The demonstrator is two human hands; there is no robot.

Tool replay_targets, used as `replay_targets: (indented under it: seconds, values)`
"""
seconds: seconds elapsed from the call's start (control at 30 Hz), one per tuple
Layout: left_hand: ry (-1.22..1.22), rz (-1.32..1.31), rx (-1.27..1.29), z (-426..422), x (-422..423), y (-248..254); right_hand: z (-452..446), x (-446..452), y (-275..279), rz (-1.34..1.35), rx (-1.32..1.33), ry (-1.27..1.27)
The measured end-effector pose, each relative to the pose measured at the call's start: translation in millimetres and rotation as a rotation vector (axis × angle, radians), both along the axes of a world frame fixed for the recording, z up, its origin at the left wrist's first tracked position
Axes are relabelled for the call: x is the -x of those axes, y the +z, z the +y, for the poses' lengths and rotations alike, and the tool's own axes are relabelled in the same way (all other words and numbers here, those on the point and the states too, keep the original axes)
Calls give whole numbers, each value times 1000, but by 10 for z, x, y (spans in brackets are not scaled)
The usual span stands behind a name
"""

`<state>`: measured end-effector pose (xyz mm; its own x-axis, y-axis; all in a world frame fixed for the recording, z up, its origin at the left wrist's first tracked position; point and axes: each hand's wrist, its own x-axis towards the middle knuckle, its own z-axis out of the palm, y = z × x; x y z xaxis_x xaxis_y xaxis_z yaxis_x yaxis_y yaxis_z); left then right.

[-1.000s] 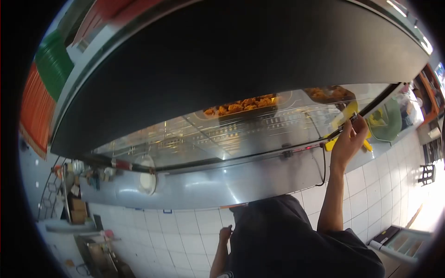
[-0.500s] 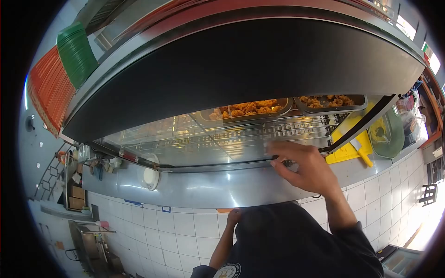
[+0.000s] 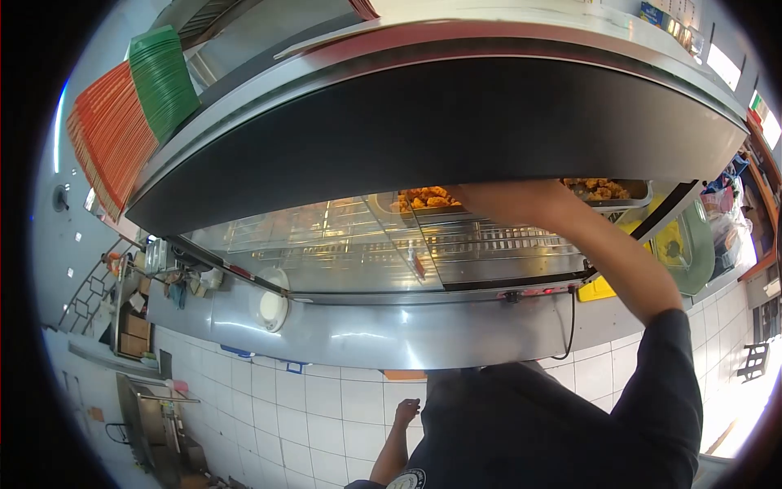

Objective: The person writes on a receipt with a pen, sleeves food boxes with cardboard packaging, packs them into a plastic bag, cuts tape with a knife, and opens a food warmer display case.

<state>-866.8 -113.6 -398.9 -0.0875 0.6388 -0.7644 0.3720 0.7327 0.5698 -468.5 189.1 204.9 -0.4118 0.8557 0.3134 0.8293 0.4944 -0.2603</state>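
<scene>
My right hand (image 3: 513, 202) reaches into the glass-fronted warming cabinet, under its black upper panel (image 3: 391, 122). Its fingertips are hidden, so I cannot tell whether they hold anything. The hand is over the metal trays, between fried chicken pieces (image 3: 428, 197) on the left and more fried pieces (image 3: 601, 189) on the right. Beneath the forearm lies the wire rack (image 3: 521, 236), with the sliding glass pushed aside to the left. My left hand (image 3: 407, 410) hangs low by my body, fingers loosely bent and apart, nothing in it.
A steel counter (image 3: 366, 330) runs below the cabinet, bearing a white round container (image 3: 273, 308) at left. A black cable (image 3: 573, 326) hangs near the control knobs. On the right are a yellow board (image 3: 597, 288) and a green tub (image 3: 696, 244). Folded cartons (image 3: 114, 134) stand upper left.
My right hand has moved up and forward from the cabinet's front edge to inside it. The glass pane's edge now shows farther left. My left hand has dropped slightly from the counter edge.
</scene>
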Motion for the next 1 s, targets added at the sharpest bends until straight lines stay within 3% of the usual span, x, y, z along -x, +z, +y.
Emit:
replay_targets:
  seconds: [0.13,0.2,0.23,0.33,0.43,0.53,0.63,0.67,0.73,0.8,0.83,0.87,0.93,1.0]
  values:
    - [-19,-15,-33,-153,-98,-16,9,126,244,104,369,-102]
    - [-74,-61,-109,-253,-145,-37,126,147,82,222,487,-155]
    - [-253,-22,-67,-242,-158,12,181,155,28,281,544,-183]
    - [-311,8,-243,-328,-211,-138,301,243,99,12,493,-222]
    - [-712,149,-237,-171,-247,149,445,219,-32,-48,435,-202]
    - [-718,271,-208,-65,-224,144,478,257,-33,-118,390,-155]
    - [-1088,266,-378,218,-140,262,419,260,43,-147,339,-126]
    - [-1055,177,-255,392,-203,531,400,242,55,-91,369,-161]
    - [-974,-3,-11,767,-484,1601,359,173,45,18,430,-226]
    - [-681,-99,-81,1028,-843,2646,233,113,-89,180,75,-107]
    - [-552,-214,-219,1131,-992,3036,139,96,-159,261,-101,-44]
    - [-417,-326,-357,1248,-1151,3389,34,98,-192,268,-88,-72]
    - [-79,-333,-998,1569,-1635,4072,-184,134,-240,279,-62,-118]
    - [-22,-265,-1108,1783,-1816,4349,-324,119,-301,407,-118,-40]
